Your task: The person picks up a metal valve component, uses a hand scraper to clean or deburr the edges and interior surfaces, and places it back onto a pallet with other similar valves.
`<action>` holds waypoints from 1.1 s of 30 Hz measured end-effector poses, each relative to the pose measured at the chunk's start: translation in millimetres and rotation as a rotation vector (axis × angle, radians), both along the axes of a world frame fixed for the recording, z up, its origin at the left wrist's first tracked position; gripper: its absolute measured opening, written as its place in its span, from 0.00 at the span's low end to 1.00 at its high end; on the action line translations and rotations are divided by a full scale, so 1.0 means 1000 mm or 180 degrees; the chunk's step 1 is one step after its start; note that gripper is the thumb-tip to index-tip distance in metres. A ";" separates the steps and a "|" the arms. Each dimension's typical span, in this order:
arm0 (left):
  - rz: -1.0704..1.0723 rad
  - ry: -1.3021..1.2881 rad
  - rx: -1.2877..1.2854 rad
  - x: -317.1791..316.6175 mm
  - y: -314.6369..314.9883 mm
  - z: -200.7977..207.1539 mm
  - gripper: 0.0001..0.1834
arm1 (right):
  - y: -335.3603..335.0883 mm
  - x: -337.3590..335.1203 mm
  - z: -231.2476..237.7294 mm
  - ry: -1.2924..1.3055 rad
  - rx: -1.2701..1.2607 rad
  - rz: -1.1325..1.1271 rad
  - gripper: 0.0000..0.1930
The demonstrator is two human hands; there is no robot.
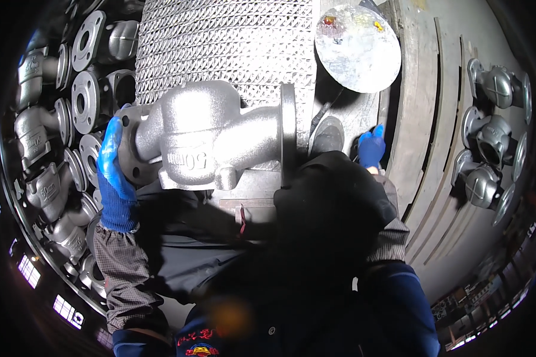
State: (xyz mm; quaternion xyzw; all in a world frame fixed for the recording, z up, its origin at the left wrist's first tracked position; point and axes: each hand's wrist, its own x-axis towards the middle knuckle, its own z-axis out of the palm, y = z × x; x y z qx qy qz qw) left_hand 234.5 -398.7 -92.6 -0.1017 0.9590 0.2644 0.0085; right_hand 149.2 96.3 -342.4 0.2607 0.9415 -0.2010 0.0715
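A grey cast-metal valve body [199,134] with a round flange at either end lies in front of me, at the near edge of a ribbed metal-mesh surface. My left hand [114,160], in a blue glove, is closed round its left flange, with the fingers along the outer face. Its right flange [288,131] stands on edge, untouched by either hand. My right hand [372,150], also gloved in blue, is well off to the right, below a round pale plate. Its fingers look curled; what they hold, if anything, is hidden. A large black shape [333,220] covers part of my right arm.
Several similar castings [41,134] are stacked at the left, close to my left arm. The mesh surface [226,41] reaches away ahead. Right of it is the round plate [358,50] with red and yellow smears. Wooden planks [420,107] run beyond, and more castings [494,140] stand far right.
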 end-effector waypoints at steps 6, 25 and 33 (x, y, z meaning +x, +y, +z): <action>-0.0071 -0.0190 0.0112 0.002 0.006 0.014 0.28 | 0.014 0.005 0.001 0.0389 -0.0206 -0.0093 0.21; -0.0104 0.0024 0.0120 0.001 -0.005 -0.002 0.26 | -0.009 0.045 0.002 0.0126 -0.1258 -0.0029 0.28; 0.0141 -0.0141 0.0953 -0.011 0.005 0.007 0.28 | -0.018 0.019 0.022 -0.0784 -0.3633 -0.1074 0.28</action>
